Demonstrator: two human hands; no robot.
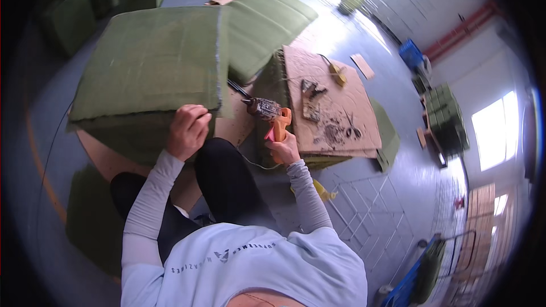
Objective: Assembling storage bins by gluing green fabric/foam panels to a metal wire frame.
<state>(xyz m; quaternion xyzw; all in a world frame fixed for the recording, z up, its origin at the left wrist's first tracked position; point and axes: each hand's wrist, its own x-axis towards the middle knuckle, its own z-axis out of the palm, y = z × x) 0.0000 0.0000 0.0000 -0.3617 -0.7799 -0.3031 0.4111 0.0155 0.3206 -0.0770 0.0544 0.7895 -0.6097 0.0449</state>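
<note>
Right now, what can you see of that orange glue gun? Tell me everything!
The glue gun has an orange, plastic-looking handle, a pink-red trigger and a grimy, speckled barrel narrowing to a dark nozzle. The right hand grips it beside the left edge of the cardboard, nozzle pointing left toward the green box.

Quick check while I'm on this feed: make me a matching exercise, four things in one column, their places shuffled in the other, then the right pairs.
Things
1. Glue gun
2. Scissors
3. Left hand
4. Blue container

Places
A. At the near edge of the large green block
B. Near the red pipes
C. In the grip of the right hand
D. Lying on the cardboard

Pairs: 1-C, 2-D, 3-A, 4-B
</note>
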